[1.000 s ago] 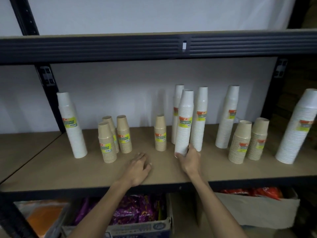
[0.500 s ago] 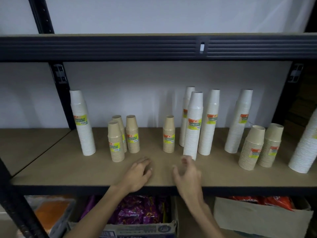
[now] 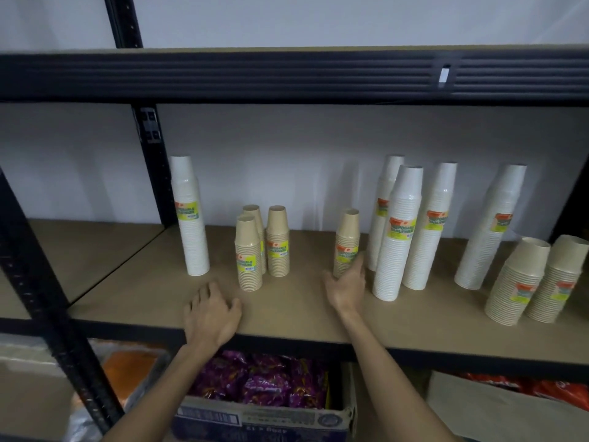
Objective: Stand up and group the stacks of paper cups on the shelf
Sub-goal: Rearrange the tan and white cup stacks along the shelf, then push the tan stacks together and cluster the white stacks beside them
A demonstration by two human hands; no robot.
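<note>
The lone brown cup stack [image 3: 346, 244] stands upright on the shelf [image 3: 296, 317]. The right hand [image 3: 345, 287] is at its base, fingers apart, contact unclear. Left of it, the left hand [image 3: 212, 312] lies flat, fingers spread.

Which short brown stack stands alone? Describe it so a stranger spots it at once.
On the wooden shelf, look just left of the three tall white cup stacks. The short brown cup stack there stands alone beside the right hand, unlike the brown trio farther left.
</note>
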